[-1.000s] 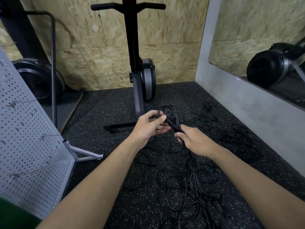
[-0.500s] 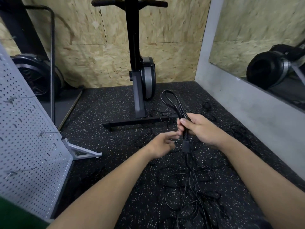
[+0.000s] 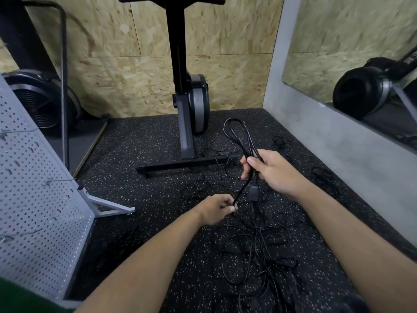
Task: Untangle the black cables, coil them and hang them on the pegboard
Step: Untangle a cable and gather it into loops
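Observation:
My right hand (image 3: 269, 171) grips a coiled bundle of black cable (image 3: 239, 134) whose loops stick up and away from the fist. A black plug (image 3: 253, 193) hangs just below that hand. My left hand (image 3: 217, 208) sits lower and to the left, pinching a strand that runs down from the bundle. A tangle of thin black cables (image 3: 255, 251) lies on the speckled rubber floor under both hands, with more loose loops (image 3: 325, 177) toward the right wall. The white pegboard (image 3: 33, 199) leans at the far left with a few wire hooks on it.
A black exercise machine (image 3: 189, 105) stands ahead, its base bar (image 3: 180, 165) lying across the floor just beyond the cables. The pegboard's metal foot (image 3: 108, 205) juts out on the left. A fan wheel (image 3: 42, 102) sits back left; a grey ledge with a mirror (image 3: 338, 141) lines the right.
My right hand lifted the coil up and to the right. My left hand let go of the coil, dropped lower and now pinches a strand below it.

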The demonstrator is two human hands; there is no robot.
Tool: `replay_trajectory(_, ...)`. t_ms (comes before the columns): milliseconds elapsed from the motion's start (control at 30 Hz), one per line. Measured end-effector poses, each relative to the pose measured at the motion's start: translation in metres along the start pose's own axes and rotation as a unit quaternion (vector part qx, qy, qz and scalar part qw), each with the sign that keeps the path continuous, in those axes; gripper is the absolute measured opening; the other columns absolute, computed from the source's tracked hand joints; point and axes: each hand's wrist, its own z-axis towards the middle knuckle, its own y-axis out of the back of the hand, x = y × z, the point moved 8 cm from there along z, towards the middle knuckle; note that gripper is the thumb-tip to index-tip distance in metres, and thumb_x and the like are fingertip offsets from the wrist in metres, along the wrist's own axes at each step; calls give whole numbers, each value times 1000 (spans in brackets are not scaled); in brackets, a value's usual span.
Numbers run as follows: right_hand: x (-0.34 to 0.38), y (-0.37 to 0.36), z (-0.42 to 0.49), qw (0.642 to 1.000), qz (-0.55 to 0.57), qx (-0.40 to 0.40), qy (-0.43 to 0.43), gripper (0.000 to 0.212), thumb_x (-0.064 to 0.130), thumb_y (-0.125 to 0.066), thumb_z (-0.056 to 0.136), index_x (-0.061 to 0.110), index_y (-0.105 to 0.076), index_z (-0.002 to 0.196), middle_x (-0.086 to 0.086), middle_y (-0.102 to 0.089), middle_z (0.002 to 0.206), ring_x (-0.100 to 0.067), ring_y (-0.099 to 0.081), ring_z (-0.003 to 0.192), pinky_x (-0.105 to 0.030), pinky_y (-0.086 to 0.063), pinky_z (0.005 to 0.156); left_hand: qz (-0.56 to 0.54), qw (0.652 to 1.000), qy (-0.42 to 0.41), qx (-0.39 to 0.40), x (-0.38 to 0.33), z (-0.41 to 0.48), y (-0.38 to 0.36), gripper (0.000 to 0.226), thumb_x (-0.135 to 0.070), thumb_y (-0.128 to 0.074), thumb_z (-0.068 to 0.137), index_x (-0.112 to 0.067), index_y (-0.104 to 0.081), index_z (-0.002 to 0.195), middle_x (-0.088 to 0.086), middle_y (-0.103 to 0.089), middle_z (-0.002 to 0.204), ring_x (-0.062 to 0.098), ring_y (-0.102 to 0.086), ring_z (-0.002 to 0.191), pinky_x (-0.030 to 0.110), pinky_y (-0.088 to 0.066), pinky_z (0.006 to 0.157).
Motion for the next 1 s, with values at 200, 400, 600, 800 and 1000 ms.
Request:
replay_trajectory(200,-20,12,7,994,-65,-78,-30,28,17,-38,112,0,-59,110,10,-60,87,-9,-61,76,-49,-55,96,45,999,20,17,11,-7,11,10,-33,-58,105,-26,-61,100,-11,-72,98,13,-63,89,37,-53,92)
replay_trajectory(400,-36,35,0,989,-29,-102,-100,49,59,-34,106,21,-60,122,14,-55,93,-7,-64,82,-52,-49,107,22,991,-30,-125,-23,-27,74,11,-36,-59,105,-26,-63,101,-9,-73,90,0,-62,73,24,-47,67)
replay_trajectory(600,-22,27,-8,988,-120,-46,-85,42,48,-53,105,12,-45,125,-3,-59,130,-16,-56,125,-35,-40,90,29,962,-133,-237,-81,-48,113,9,-30,-64,103,-24,-66,97,-7,-66,79,8,-62,72,20,-48,71)
replay_trajectory(800,-5,12,-5,985,-166,-24,-32,54,49,-79,87,19,-42,112,7,-57,110,-16,-59,105,-31,-52,83,89,909,-233,-334,-138,-68,139,9,-24,-68,101,-17,-74,103,-7,-68,92,6,-61,84,18,-48,74)
replay_trajectory(1000,-2,-18,-9,971,-233,47,7,28,47,-52,105,23,-40,96,5,-51,91,-9,-48,78,-28,-39,66,125,886,-200,-399,-129,-70,148,10,-31,-67,101,-25,-74,103,-14,-65,94,7,-61,85,41,-57,73)
